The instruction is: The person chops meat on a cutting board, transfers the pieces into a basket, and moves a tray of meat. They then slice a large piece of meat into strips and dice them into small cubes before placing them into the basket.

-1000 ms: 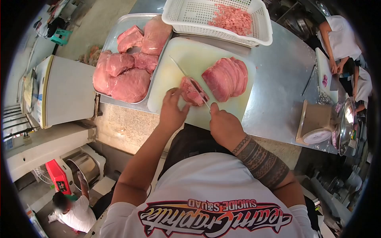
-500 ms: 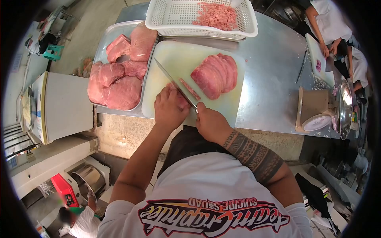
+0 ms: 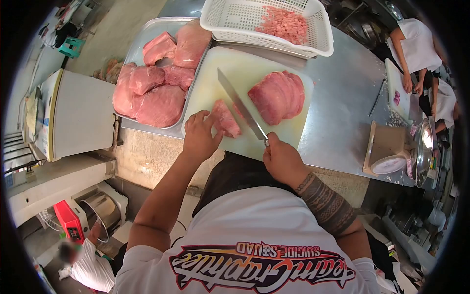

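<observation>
My right hand grips the handle of a long knife, its blade slanting up and left over the cutting board. Fingers apart, my left hand is at the left side of a small meat piece; whether the fingertips touch it is unclear. Partly hidden by the blade, a thin strip of meat lies just right of that piece. Overlapping meat slices rest on the board's right half.
A metal tray of large meat pieces stands left of the board. Behind it, a white basket holds diced meat. A scale is at right. Co-workers stand beyond, another person at lower left.
My left hand has loosened from the meat piece and opened, shifting to its left. The knife has moved right, away from that piece. The whole view has shifted slightly.
</observation>
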A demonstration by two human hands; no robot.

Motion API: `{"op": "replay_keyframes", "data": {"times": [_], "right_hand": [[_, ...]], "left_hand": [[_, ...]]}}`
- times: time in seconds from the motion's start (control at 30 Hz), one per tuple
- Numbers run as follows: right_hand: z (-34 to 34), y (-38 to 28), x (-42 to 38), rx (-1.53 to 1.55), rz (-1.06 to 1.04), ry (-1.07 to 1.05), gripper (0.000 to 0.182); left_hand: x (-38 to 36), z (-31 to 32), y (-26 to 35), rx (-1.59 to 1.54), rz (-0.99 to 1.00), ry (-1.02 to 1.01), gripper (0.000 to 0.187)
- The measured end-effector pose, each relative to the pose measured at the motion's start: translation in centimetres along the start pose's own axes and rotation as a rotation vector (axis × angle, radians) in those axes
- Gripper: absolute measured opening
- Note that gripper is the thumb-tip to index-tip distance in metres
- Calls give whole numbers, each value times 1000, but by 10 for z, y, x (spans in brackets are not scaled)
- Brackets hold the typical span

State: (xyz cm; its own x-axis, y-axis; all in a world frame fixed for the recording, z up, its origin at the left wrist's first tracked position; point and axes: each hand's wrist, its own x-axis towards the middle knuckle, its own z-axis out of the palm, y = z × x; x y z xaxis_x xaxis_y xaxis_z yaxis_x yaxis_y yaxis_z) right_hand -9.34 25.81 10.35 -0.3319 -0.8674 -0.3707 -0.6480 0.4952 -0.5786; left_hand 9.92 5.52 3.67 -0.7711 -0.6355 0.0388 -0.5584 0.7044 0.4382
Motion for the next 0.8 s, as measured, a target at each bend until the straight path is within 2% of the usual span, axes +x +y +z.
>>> {"op": "replay_keyframes", "data": {"times": [0.17,0.23,0.43,0.6,0.8], "right_hand": [[7,-6,0,11,-27,55,19],[-10,-19,-1,25,-24,93,20],[-64,-77,-16,149,-286,363,23],[12,-1,20,-120,-110,123,24],[11,1,29,-183,-61,64,24]], "left_hand": [[-7,-12,1,-22,-39,18,52],[-10,-13,-2,-47,-53,85,50],[-11,-20,-13,-69,-51,190,50],[-5,-31,-11,-94,-31,228,48],[-4,-35,-8,-90,-35,238,46]]}}
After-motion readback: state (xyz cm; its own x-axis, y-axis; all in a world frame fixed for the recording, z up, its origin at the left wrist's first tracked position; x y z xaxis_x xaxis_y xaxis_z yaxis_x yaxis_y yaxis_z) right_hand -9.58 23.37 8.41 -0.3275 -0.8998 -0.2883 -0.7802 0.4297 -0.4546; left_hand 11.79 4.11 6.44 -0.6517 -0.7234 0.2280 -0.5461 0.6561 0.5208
